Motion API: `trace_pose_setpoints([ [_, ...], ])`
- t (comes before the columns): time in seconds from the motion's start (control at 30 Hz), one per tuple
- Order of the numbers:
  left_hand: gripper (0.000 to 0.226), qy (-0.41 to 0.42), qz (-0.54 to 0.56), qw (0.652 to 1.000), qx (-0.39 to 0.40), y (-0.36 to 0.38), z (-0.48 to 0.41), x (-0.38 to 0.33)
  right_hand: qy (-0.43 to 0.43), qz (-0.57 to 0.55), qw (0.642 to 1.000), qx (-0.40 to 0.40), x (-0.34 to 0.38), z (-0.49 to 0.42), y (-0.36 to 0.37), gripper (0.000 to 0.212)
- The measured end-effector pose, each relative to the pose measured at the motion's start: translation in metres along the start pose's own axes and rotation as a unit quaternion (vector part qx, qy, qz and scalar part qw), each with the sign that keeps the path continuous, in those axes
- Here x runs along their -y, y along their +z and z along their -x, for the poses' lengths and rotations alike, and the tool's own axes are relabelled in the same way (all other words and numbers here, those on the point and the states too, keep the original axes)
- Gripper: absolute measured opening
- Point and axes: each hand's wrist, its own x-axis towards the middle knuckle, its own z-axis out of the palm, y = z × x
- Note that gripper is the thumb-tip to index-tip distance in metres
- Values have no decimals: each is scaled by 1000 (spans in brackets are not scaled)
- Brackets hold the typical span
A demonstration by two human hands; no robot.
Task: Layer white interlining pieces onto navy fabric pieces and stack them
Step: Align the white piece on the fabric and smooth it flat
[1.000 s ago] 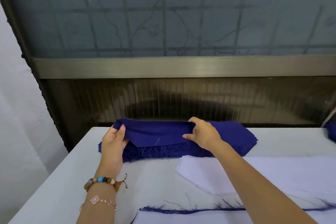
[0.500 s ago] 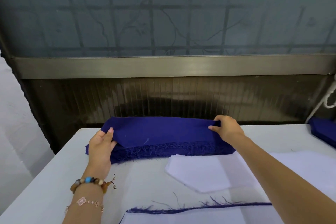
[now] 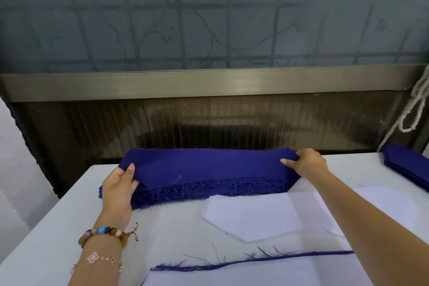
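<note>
Head view. The left hand [image 3: 119, 189] and right hand [image 3: 306, 161] each pinched one end of the top navy piece [image 3: 209, 167], held stretched between them just above the navy stack [image 3: 209, 193], whose frayed edge faced the person. The stack lay at the far side of the white table [image 3: 58, 227]. A white interlining piece [image 3: 253, 218] lay flat just in front of the stack, right of centre. Nearer the person, a frayed navy edge [image 3: 232, 262] showed along a white sheet. A second navy stack [image 3: 408, 165] sat at far right. A beaded bracelet [image 3: 104, 233] and a chain bracelet [image 3: 97, 259] circled the left wrist.
</note>
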Motion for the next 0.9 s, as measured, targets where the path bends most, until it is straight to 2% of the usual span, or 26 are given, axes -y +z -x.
trace_pose_setpoints([
  [0.13, 45, 36, -16, 999, -3, -1, -1, 0, 17, -111, 994, 14, -11, -2, 5, 36],
  [0.2, 60, 69, -45, 997, 8, -2, 1, 0, -3, -156, 988, -2, -15, -1, 10, 30],
  [0.23, 61, 81, -67, 994, 17, -3, 2, 0, -22, -173, 985, -20, -16, 0, 12, 27],
  [0.33, 39, 101, -141, 984, 40, -1, 1, 2, -76, -199, 974, -77, -20, 5, 20, 22],
  [0.4, 33, 102, -171, 980, 27, -1, 0, 3, -91, -210, 969, -95, -22, 6, 25, 22],
  [0.63, 39, 90, -155, 984, 19, 0, 2, 3, -80, -252, 956, -128, -25, 4, 22, 21],
  [0.9, 42, 72, -96, 992, 39, -5, 18, -11, -40, -315, 941, -118, -23, 12, 8, 16],
])
